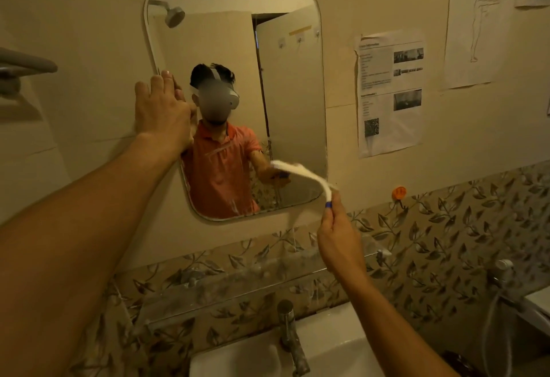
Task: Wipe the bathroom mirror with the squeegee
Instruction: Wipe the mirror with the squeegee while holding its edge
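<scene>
The mirror [285, 84] hangs on the wall, a bit tilted, with round corners. The left hand [162, 108] is flat on the mirror's left edge, fingers spread out and pointing up, and it holds nothing. The right hand [337, 239] is lower, near the mirror's bottom right corner. Its fingers are pinched tight on the blue handle of the squeegee [309, 177]. The squeegee has a long white blade that looks blurry. The blade reaches up and to the left from the hand, across the lower right part of the mirror. I cannot tell if the blade touches the glass. There are wet streaks on the low part of the mirror. In the mirror you can see a person in an orange shirt, a shower head and a door. Under the mirror is a clear shelf [238, 281] on a wall with a leaf pattern. Below that is a white sink [238, 358] with a metal tap [290, 335] standing up at its back. Papers [390, 93] are stuck on the wall to the right of the mirror. A small orange hook [398, 192] sits on the wall under them.
</scene>
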Action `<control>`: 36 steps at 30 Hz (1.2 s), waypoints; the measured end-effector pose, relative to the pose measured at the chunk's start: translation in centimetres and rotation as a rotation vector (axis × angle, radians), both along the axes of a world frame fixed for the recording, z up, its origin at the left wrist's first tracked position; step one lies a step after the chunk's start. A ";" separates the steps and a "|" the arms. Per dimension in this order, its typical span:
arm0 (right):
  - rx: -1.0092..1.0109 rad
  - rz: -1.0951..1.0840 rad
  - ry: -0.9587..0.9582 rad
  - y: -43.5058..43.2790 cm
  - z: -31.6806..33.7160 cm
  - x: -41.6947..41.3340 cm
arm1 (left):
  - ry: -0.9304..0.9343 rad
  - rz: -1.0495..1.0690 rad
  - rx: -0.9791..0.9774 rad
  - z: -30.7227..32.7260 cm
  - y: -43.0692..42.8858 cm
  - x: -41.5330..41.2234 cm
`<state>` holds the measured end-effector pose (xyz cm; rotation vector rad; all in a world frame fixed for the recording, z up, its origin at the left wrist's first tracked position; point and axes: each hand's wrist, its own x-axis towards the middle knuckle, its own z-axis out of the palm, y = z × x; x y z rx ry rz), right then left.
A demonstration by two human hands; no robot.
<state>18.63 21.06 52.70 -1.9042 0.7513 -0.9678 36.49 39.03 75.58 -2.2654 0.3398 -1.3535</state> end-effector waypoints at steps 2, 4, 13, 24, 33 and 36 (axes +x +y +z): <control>-0.065 -0.022 -0.058 -0.7 2.8 0.0 | 0.012 -0.006 -0.019 -0.1 -0.1 -0.1; -0.071 -0.022 -0.098 -1.3 6.4 0.1 | 0.006 -0.005 -0.036 -0.1 -0.2 -0.2; -0.076 -0.165 -0.099 -0.8 11.3 2.4 | -0.009 0.023 -0.034 -0.3 0.0 1.1; 0.049 -0.166 -0.085 3.8 3.9 3.0 | 0.037 -0.055 -0.062 0.1 0.4 1.7; 0.224 -0.134 -0.114 6.6 -0.6 4.6 | 0.033 -0.090 -0.059 0.0 0.7 1.8; 0.288 -0.125 -0.123 7.7 -2.1 5.1 | 0.036 -0.101 -0.064 0.1 0.6 1.8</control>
